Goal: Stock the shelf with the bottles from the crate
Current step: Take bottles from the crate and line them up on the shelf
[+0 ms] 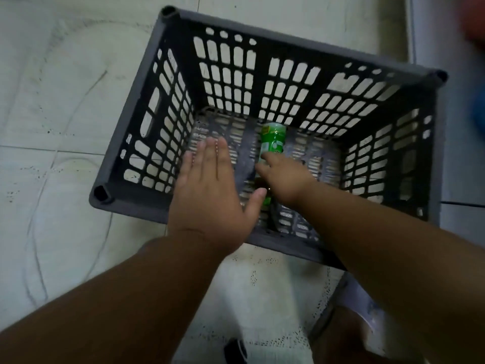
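A dark grey slatted crate (147, 106) stands on the tiled floor, seen from above. One green bottle (273, 143) lies on its bottom, its neck end pointing toward me. My right hand (284, 178) reaches down inside the crate and its fingers curl round the bottle's lower part, hiding the neck. My left hand (212, 190) hovers flat over the crate's near left side, fingers straight and together, holding nothing. No shelf shows in this view.
Pale floor tiles (65, 101) surround the crate. A white edge (412, 35) runs down the far right, with blurred red and blue shapes (476, 74) beyond it. A small dark object (235, 349) lies on the floor near my feet.
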